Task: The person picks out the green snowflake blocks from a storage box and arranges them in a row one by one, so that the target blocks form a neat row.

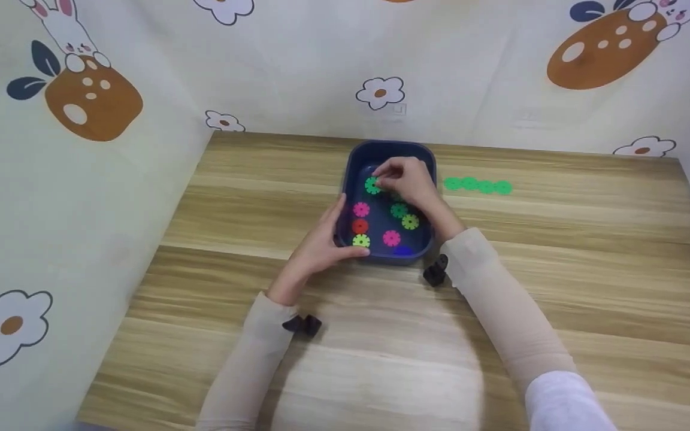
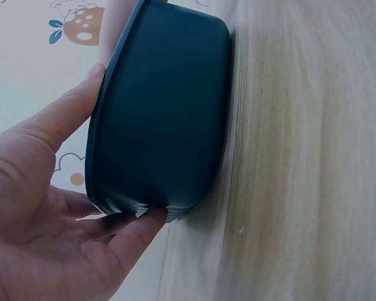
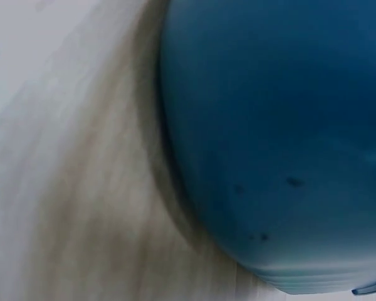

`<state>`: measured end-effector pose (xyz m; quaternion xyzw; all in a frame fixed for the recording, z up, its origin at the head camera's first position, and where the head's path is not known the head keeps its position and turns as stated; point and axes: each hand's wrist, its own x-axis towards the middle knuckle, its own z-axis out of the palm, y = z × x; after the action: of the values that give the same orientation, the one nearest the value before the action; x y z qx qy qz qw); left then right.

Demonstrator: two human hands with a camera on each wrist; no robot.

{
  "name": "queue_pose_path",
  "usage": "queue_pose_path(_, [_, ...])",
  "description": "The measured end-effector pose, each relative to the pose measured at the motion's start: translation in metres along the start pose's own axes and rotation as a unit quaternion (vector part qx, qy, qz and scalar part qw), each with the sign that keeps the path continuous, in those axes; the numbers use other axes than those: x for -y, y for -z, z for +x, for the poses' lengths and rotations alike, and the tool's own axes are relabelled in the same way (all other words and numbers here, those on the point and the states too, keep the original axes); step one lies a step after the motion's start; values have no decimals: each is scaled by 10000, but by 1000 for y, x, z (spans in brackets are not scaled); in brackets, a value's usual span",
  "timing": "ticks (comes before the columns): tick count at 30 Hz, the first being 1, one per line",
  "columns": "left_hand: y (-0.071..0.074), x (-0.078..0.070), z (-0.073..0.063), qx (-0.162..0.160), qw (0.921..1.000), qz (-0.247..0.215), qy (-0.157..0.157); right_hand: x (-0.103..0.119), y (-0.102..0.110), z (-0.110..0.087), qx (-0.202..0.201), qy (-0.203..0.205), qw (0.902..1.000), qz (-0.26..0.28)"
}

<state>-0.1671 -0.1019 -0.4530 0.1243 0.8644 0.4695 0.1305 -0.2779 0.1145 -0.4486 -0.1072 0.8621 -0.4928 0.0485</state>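
A dark blue plastic tray (image 1: 388,149) sits on the wooden table with several notched plastic discs inside. My left hand (image 1: 320,244) grips its near left corner, thumb along the near rim and fingers against the left side. In the left wrist view the tray's outer wall (image 2: 163,106) lies between that thumb and the fingers. Over the tray my right hand (image 1: 406,181) reaches in from the right and pinches a green disc (image 1: 371,187) with thumb and index finger. The right wrist view has only the tray's outer side (image 3: 288,125); the fingers are hidden there.
To the right of the tray lies a row of green discs (image 1: 478,184) on the table (image 1: 584,251). Inside the tray are a red disc (image 1: 360,226), pink discs (image 1: 391,238) and yellow-green discs (image 1: 409,222). A patterned cloth wall (image 1: 297,72) stands behind and at the left.
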Motion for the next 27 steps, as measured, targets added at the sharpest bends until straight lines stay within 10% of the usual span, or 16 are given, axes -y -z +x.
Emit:
queue_pose_path(12, [1,2,2,-27,10000,-27,-34,5,16,-8,-367,213,9948,924])
queue_pose_path(27, [1,1,2,-16,9999,128,54,-18,92,-36,-1086,-63,9797,1686])
